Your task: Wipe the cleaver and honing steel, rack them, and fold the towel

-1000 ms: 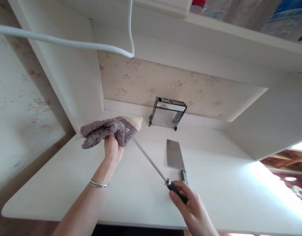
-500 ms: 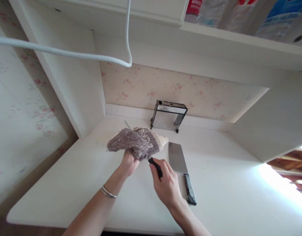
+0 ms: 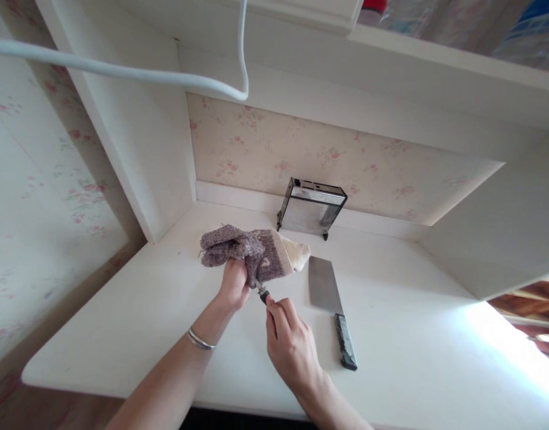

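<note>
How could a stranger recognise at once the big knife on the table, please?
On the white table, look in front of the shiny stand. Beside the right hand lies a big knife, dark handle toward the near edge. Unlike the tool in that hand, whose shaft the cloth mostly hides, its broad rectangular blade lies bare.

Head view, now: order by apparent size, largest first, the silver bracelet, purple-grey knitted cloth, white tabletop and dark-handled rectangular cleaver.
1. White tabletop
2. Purple-grey knitted cloth
3. Dark-handled rectangular cleaver
4. Silver bracelet
</note>
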A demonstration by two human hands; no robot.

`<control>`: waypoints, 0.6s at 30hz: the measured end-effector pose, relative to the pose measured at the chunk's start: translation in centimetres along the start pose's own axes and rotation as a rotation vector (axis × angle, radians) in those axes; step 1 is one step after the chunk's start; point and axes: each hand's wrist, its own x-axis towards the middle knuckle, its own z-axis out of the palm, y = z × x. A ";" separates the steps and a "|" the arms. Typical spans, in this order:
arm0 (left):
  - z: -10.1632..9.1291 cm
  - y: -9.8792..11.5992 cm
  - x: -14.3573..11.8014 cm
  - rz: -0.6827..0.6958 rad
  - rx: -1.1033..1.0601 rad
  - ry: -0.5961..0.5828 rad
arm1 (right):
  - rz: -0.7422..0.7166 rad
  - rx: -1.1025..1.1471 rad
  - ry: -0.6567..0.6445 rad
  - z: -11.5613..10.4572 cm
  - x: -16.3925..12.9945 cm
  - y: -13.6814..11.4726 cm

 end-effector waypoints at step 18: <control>-2.6 4.9 4.3 0.232 -0.131 0.140 | 0.832 1.142 -0.074 -7.0 -6.5 3.3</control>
